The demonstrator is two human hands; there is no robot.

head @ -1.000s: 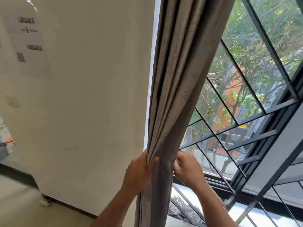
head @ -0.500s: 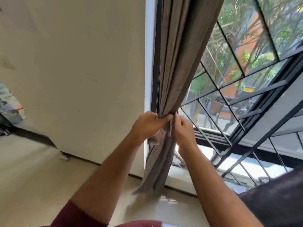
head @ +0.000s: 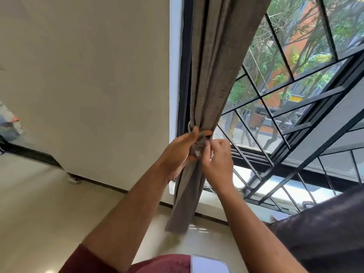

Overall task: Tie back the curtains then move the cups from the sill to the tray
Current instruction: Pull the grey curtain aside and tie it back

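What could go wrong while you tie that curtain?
The tieback is only pinched between the left hand and right hand; if either slips, the gathered grey curtain may spread open again. A loose fastening might slide down the bunch.

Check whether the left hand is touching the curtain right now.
Touching: the head view shows the left hand wrapped around the gathered curtain, its fingers pressed into the fabric.
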